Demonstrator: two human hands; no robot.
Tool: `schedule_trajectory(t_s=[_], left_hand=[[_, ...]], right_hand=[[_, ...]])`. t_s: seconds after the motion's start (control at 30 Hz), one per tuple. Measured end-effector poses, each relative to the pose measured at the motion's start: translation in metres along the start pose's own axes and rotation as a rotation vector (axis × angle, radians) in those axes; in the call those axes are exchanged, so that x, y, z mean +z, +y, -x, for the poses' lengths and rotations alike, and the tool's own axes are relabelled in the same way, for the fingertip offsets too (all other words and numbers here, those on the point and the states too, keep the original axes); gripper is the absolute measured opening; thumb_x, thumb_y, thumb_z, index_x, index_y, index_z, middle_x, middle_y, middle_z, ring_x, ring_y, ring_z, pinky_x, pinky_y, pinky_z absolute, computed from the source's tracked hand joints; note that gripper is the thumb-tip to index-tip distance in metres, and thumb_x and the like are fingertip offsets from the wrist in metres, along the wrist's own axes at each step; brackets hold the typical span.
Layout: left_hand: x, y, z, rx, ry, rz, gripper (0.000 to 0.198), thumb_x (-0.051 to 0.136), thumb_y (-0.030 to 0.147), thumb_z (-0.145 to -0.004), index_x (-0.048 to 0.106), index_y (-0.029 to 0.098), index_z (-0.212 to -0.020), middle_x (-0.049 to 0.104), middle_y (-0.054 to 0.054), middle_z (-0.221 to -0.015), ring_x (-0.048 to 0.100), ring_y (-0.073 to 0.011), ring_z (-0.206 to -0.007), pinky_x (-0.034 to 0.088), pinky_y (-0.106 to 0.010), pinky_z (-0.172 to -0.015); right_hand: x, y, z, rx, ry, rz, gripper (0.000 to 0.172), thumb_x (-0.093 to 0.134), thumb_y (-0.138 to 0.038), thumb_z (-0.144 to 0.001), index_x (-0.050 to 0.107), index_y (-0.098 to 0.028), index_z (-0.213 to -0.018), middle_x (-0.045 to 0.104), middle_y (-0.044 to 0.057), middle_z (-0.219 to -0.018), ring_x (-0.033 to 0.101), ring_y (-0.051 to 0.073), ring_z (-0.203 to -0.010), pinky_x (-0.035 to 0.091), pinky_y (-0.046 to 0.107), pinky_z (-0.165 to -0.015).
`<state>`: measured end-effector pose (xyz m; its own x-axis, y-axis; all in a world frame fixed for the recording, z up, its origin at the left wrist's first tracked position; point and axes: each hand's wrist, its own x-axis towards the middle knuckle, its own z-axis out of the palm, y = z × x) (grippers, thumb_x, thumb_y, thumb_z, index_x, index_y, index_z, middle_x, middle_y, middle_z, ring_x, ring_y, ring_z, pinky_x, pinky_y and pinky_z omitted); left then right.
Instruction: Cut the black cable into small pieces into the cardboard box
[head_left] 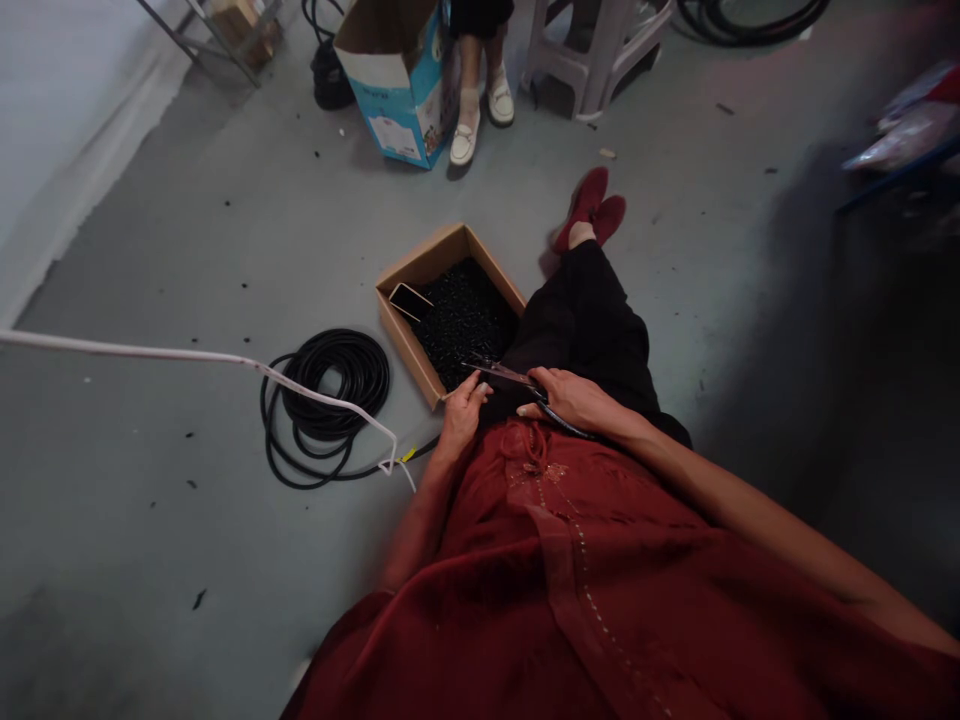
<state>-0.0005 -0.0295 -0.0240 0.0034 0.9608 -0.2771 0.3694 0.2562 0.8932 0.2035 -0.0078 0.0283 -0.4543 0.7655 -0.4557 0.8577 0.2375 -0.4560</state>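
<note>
Sitting center frame: black hose coil (326,400) on the floor, left of the cardboard box (409,345) of black bits. Your right hand (574,400) is wrapped round the scissors (501,372) above it; left hand (463,405) sits curled by the blades, grip unclear.

The person wears a dark red tunic (570,580) with pale beaded trim, black trousers (585,320) and red slip-on shoes (589,205).

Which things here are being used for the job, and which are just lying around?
In use: scissors in right hand; left hand beside them; black hose coil; cardboard box of black bits.
Lying about: phone in box; blue carton; white stool; white cord.
</note>
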Motion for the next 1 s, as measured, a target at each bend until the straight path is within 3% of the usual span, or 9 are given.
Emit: schedule_trajectory(t_s=[0.33,0.6,1.0], left_hand=[[0.002,-0.009,-0.001,0.015,-0.002,-0.012,0.044,0.043,0.034,-0.086,0.049,0.012,-0.124,0.066,-0.007,-0.092,0.06,-0.0131,-0.078,0.048,-0.028,-0.078],[-0.002,-0.007,-0.001,0.088,-0.047,-0.201,0.045,0.039,0.038,-0.087,0.048,0.014,-0.125,0.065,-0.008,-0.098,0.059,-0.0166,-0.088,0.047,-0.031,-0.083],[-0.004,-0.009,-0.002,0.194,-0.047,-0.424,0.042,0.035,0.037,-0.089,0.049,0.018,-0.124,0.061,-0.007,-0.098,0.058,-0.0149,-0.085,0.046,-0.027,-0.079]], right_hand=[[0.001,0.002,-0.002,-0.003,0.0,0.013,0.062,0.041,-0.065,-0.078,0.044,-0.018,-0.119,0.058,0.015,-0.105,0.055,0.027,-0.095,0.039,0.032,-0.075],[0.004,0.006,-0.006,-0.046,0.026,0.068,0.067,0.043,-0.068,-0.074,0.043,-0.018,-0.119,0.057,0.015,-0.103,0.055,0.028,-0.094,0.04,0.033,-0.076],[0.004,0.005,-0.011,-0.062,-0.097,0.087,0.069,0.035,-0.072,-0.074,0.042,-0.016,-0.114,0.056,0.016,-0.099,0.058,0.028,-0.087,0.041,0.032,-0.069]])
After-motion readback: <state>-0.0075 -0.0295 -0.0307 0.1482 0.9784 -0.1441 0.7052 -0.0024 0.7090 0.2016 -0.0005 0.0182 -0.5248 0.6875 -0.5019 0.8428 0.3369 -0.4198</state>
